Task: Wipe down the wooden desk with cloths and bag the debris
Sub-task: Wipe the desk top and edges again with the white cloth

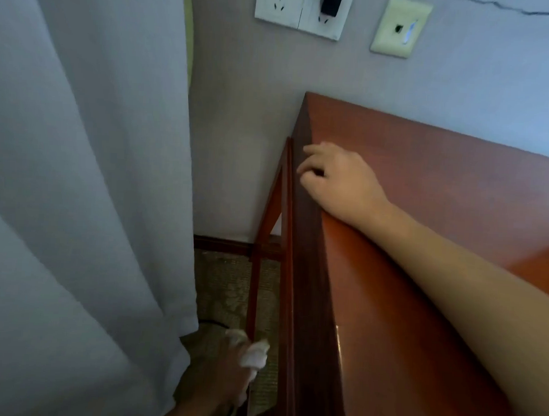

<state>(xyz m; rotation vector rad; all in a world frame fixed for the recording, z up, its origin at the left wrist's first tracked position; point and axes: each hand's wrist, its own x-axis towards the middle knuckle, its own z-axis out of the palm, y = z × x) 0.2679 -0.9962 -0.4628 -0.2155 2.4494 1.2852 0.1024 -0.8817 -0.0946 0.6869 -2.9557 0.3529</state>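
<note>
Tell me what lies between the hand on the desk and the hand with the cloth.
In the head view: the desk's dark side edge and a wooden leg.

The right hand [338, 179] rests on the counter [423, 247] at its left edge, fingers curled over the side. Low down by the leg [253, 289], the left hand [226, 374] grips a white cloth [253, 353] (blurred) beside the curtain [76, 197].

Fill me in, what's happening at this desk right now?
A person is cleaning the wooden desk at its end by the grey curtain. The left hand is down low beside the desk leg, gripping a white cloth against it. The right hand rests on the desktop's edge, fingers loosely bent over the side, holding nothing. No bag or debris is in view.
</note>
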